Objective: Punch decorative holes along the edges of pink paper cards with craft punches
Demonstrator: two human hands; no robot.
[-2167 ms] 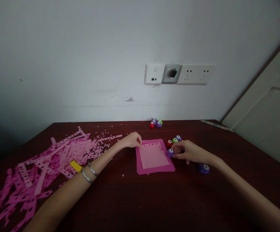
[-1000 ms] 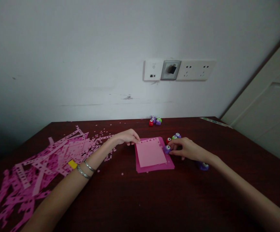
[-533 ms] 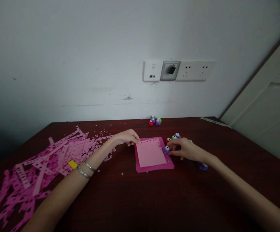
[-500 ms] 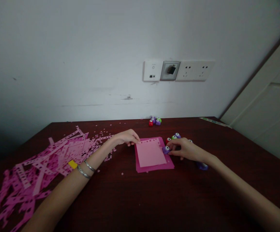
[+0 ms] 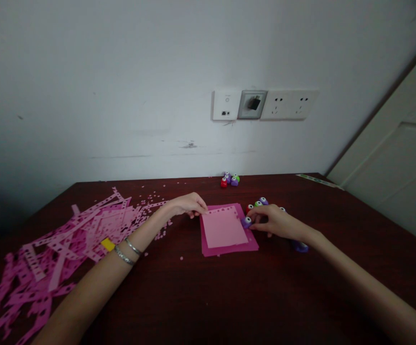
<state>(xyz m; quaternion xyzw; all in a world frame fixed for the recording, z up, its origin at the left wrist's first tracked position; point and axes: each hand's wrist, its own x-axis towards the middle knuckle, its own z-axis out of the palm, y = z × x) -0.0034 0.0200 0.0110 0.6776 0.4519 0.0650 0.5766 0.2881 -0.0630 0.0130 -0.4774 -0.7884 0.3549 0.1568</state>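
Note:
A light pink paper sheet (image 5: 225, 230) with a row of punched holes along its far edge lies over darker pink paper (image 5: 211, 251). My left hand (image 5: 189, 204) pinches the light sheet at its far left corner. Between the thumb and fingers of my right hand (image 5: 274, 220) is a purple craft punch (image 5: 246, 222) with a white and black top, set at the sheet's right edge. Just beyond that hand stand more craft punches (image 5: 258, 204) in red, green and purple. Another purple punch (image 5: 300, 246) shows partly below my right wrist.
A heap of punched pink paper strips (image 5: 67, 244) covers the table's left side, with a yellow piece (image 5: 107, 244) by my left wrist. Tiny paper bits (image 5: 153, 196) are scattered nearby. Several punches (image 5: 230, 179) stand near the wall. A patterned strip (image 5: 319, 181) lies at the back right.
Almost nothing differs. Both hands keep their places, and the purple craft punch stays at the sheet's right edge.

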